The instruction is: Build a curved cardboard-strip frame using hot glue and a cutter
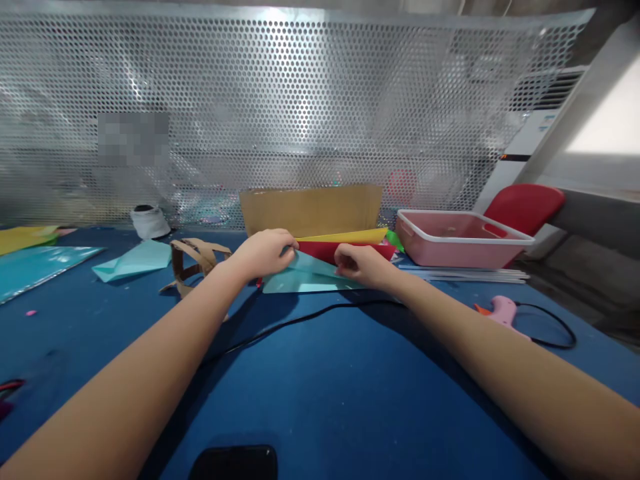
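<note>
A light blue sheet of paper (pixel 313 283), with a folded-over flap along its top, lies between my hands on the blue table. My left hand (pixel 270 252) pinches its upper left edge, fingers closed. At the right end of the flap, my right hand (pixel 361 264) grips the paper between thumb and fingertips. Red paper (pixel 323 251) and yellow paper (pixel 345 236) stand just behind it, partly covered by my hands. Farther back rises a brown cardboard box (pixel 313 208).
Right: a pink basket (pixel 450 248), clear sticks (pixel 465 274) and a pink glue gun (pixel 503 312). Left: brown cardboard strips (pixel 187 257), a folded pale blue sheet (pixel 137 260) and a white roll (pixel 150 222). A black cable (pixel 300 319) crosses the table; a dark phone-like object (pixel 235 463) lies nearest me.
</note>
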Available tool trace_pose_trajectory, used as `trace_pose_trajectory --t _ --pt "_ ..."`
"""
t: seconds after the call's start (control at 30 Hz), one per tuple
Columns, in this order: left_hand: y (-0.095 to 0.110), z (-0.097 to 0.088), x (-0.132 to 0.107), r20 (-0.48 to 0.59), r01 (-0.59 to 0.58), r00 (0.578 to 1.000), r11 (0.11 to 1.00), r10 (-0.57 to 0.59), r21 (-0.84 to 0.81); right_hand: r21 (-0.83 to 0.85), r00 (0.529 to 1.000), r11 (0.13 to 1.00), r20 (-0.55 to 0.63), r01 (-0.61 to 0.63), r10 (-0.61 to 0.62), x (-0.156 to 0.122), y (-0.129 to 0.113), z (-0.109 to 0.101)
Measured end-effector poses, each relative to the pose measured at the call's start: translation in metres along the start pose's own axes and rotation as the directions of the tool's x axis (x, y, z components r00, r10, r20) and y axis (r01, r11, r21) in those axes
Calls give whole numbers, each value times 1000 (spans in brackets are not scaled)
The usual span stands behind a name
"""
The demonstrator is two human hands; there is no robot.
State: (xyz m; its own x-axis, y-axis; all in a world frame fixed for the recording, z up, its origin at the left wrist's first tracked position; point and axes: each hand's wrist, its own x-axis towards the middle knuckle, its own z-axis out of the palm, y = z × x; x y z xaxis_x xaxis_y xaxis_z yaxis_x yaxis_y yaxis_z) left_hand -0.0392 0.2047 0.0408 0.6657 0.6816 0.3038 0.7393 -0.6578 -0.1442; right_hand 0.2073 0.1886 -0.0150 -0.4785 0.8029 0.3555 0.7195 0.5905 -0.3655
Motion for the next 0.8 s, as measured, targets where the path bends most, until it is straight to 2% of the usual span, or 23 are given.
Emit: trace_pose_trajectory --t 0.13,0.33,0.6,0.8 --pt "4 1 2 16 23 1000 1000 -23 21 -91 994 991 -45 94 -98 0 -3 -1" --pt "4 4 5 14 89 996 995 -90 54 -169 971 956 49 239 -234 -5 -1 1" --pt "8 -1 -1 16 91 996 994 -92 56 -231 964 936 22 264 -267 -3 4 -2" --pt "12 -1 0 22 102 994 991 -104 91 -261 973 948 -90 183 -212 -2 -1 1"
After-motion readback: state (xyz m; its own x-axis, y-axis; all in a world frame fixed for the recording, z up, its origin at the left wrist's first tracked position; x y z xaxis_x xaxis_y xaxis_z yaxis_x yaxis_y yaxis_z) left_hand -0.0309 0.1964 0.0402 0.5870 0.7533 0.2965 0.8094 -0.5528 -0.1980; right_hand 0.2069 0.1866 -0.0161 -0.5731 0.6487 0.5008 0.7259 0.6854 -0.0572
